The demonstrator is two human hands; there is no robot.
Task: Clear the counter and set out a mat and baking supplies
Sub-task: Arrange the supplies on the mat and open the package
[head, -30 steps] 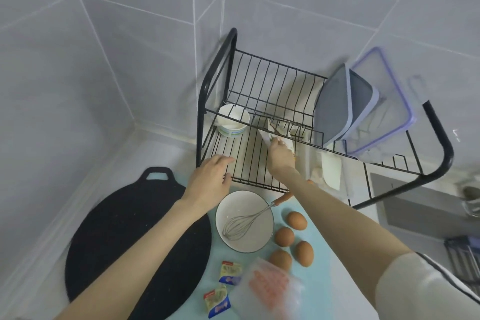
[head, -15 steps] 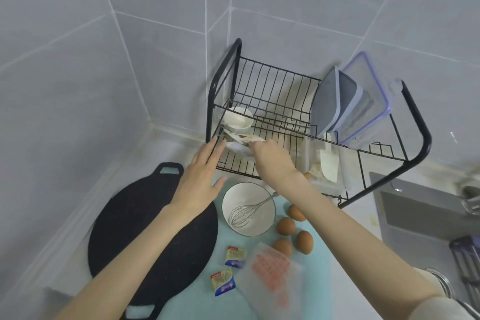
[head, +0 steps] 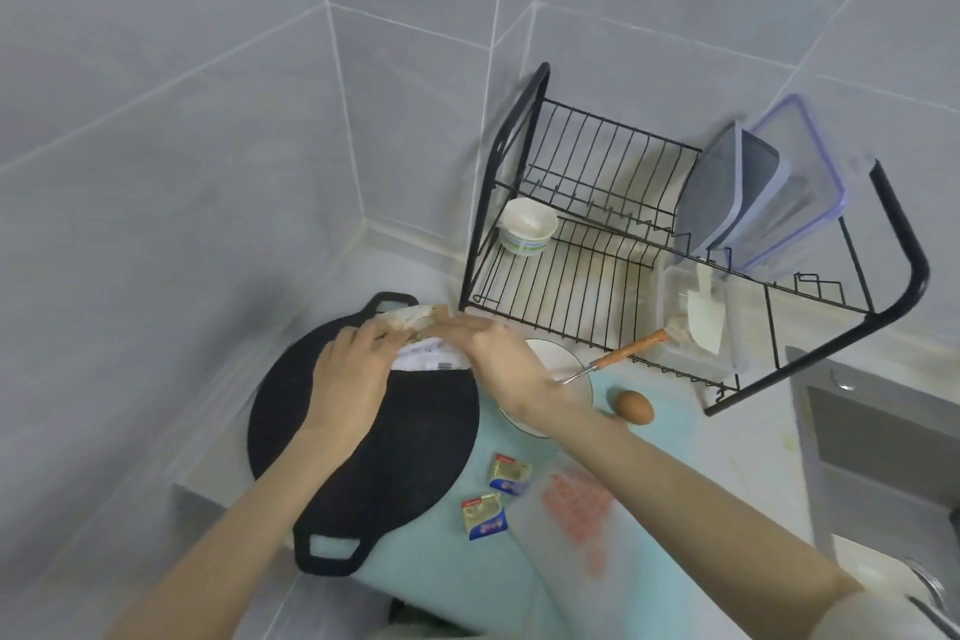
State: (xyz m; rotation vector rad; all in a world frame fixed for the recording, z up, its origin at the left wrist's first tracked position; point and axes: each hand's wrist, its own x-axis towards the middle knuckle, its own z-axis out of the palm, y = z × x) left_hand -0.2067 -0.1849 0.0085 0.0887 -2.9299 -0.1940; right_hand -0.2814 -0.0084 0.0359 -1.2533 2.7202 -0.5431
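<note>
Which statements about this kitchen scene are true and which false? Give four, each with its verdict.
1. The left hand and right hand hold a packet above the pan. True.
2. A cup stands in the rack. True.
3. The whisk lies in the rack. False: it rests in the bowl.
4. The butter packets lie on the pan. False: they lie on the mat.
</note>
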